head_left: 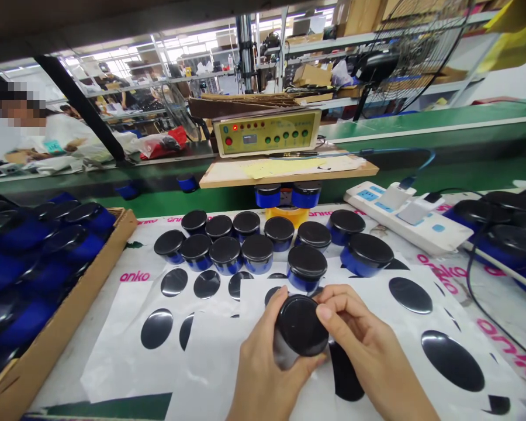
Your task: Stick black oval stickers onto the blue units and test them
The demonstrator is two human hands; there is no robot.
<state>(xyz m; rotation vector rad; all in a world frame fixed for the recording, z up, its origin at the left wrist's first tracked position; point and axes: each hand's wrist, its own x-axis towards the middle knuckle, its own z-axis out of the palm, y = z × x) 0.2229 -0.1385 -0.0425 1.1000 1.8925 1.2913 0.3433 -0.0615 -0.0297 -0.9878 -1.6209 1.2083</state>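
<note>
My left hand (265, 365) is wrapped around a round unit with a glossy black top (302, 325), which is tilted towards me. On its right rim, the thumb and fingers of my right hand (366, 345) press together; whether a thin film lies between them I cannot tell. Just beyond my fingers stands a blue unit with a black top (307, 263), with several more like it grouped behind. White sheets (214, 351) bearing glossy black round stickers (156, 328) spread under and around my hands. Another black sticker (346, 371) is partly hidden by my right hand.
At left, a cardboard box (92, 272) holds many blue units. A tester box with lit buttons (266, 133) rests on a wooden shelf (289, 169). A white power strip (407, 216) with cables lies at right, near more units (515, 240). A person sits at far left.
</note>
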